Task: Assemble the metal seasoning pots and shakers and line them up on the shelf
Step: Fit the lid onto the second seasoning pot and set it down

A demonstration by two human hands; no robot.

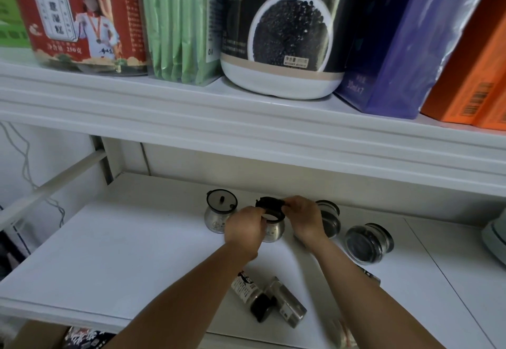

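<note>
Left grip (245,225) was clenched on the left rim of the black lid (269,205), fingers curled round it. A capped pot (220,213) stood upright just beside it, further left. Black lid sat on the mouth of the metal seasoning pot (273,232). That pot stood upright on the lower shelf (137,253) between the two grips, long axis vertical. Lid looked tilted toward the camera, so judged not seated flush yet. Right grip (306,220) pinched the lid's right rim, opposite the left one.

Key relation: lid was directly over the pot mouth with a grip on either side, both equally near. Next move probably called for a press or twist straight down the pot's axis.

Third pot (330,218) stood just right of the right grip, partly hidden by it. Fourth pot (368,242) was further right, dark top facing the camera. Shakers (284,305) lay on their sides near the shelf front, well apart from the held pot.
</note>
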